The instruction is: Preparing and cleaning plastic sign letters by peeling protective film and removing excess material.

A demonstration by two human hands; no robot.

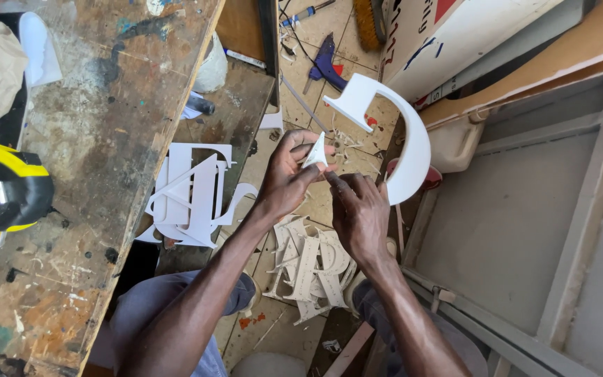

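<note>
Head view shows me both hands raised over the floor, meeting at the lower end of a big white cut-out letter [403,132]. My left hand [286,178] pinches a small pointed tab of the letter [317,152] between thumb and fingertips; my right hand [359,209] sits just below and to the right, fingers curled, its fingertips [336,180] pressed against the same tab. Whether the right hand holds a blade or only pushes, I cannot tell. The letter curves up and away from the hands: its long arc runs from the tab toward the upper right, then bends back left at the top. So the bulk of it lies beyond and right of both hands, nearer my right. Below the hands, more letters [312,269] lie piled on the floor, and another stack [190,195] rests beside the workbench [106,126] to my left.
</note>
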